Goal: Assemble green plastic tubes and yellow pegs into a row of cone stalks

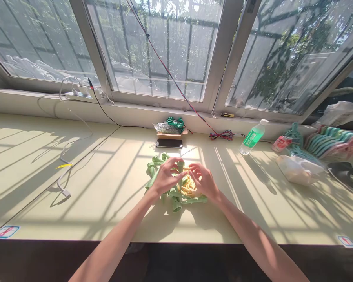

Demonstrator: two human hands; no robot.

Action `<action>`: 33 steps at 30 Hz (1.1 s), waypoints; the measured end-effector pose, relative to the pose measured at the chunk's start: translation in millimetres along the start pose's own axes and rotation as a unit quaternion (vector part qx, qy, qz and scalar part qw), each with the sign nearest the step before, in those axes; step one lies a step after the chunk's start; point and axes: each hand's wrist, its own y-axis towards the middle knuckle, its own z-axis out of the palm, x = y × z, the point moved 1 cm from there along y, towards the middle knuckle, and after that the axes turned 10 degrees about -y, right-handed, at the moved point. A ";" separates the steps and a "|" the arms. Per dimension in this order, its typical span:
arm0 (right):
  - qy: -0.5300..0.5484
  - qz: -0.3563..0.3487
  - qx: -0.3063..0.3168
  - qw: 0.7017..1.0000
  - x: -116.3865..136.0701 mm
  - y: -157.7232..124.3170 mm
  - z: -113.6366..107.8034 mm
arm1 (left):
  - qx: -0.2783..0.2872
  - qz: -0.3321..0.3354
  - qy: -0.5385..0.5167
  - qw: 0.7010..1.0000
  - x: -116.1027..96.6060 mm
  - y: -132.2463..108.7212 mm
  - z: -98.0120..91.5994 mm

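On the pale yellow-green, smooth-topped desk (pixel 106 219), a heap of light-green, hollow plastic tubes (pixel 176 205) lies centrally, partly around a pile of small yellow pieces (pixel 190 187). The left hand (pixel 170 176) appears closed on an upright green plastic tube (pixel 181 167), its thumb crossing in front. The right hand (pixel 204 181) is bent over the yellow pile with thumb and fingertips near one another; whether they grip a piece cannot be determined. Just beyond the heap lie a flat black rectangular phone (pixel 169 143) and, behind it, a brown cardboard box (pixel 172 136) bearing crinkled clear plastic wrapping (pixel 164 128) and a dark-green bundle (pixel 176 123) of unclear material. To the right of these are a coiled red-and-black cable (pixel 225 135), a clear plastic bottle with green label (pixel 252 137), a red-and-white can (pixel 281 143), a crumpled whitish plastic bag (pixel 300 170) and a row of multicoloured hangers (pixel 331 143). A dark curved object (pixel 345 176) is cut off by the right edge and unidentified. Well left lies a thin white cable (pixel 60 181) with a yellow tag. Both hands cover parts of the heap; the bag's contents are obscured, and glare blurs the yellow pieces' outlines.
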 end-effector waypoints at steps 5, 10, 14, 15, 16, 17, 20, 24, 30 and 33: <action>-0.009 -0.003 0.002 1.000 -1.3 0.4 0.6 | 0.019 0.007 0.005 1.000 -0.7 -0.9 0.5; -0.031 0.001 0.029 0.999 -0.7 0.3 -0.4 | 0.046 0.012 0.007 0.999 -4.7 -1.2 1.6; -0.037 0.002 0.037 0.999 -1.7 0.4 -0.1 | 0.051 0.013 0.002 0.999 -6.3 -1.4 2.6; -0.033 0.001 0.034 0.999 -1.7 0.5 -0.1 | 0.050 0.013 0.001 0.999 -5.9 -1.4 2.6; -0.029 0.000 0.029 0.999 -1.6 0.6 -0.2 | 0.048 0.014 0.001 0.999 -5.2 -1.4 2.6; -0.026 0.000 0.022 0.999 -1.4 0.6 -0.3 | 0.044 0.014 0.002 0.999 -4.3 -1.2 2.5; -0.008 0.007 0.005 1.000 -1.0 0.8 -0.3 | 0.019 0.010 0.006 1.000 -1.2 -0.8 1.7; -0.002 -0.001 0.004 1.000 -1.7 0.8 1.0 | 0.006 0.002 0.010 1.000 1.3 -0.7 1.4; -0.014 -0.005 0.024 1.000 -0.7 0.5 -0.3 | 0.028 0.010 0.019 0.999 -0.2 -1.2 2.2; -0.034 0.001 0.036 0.999 -0.5 0.0 -0.9 | 0.038 0.017 0.023 0.999 -1.6 -1.5 2.3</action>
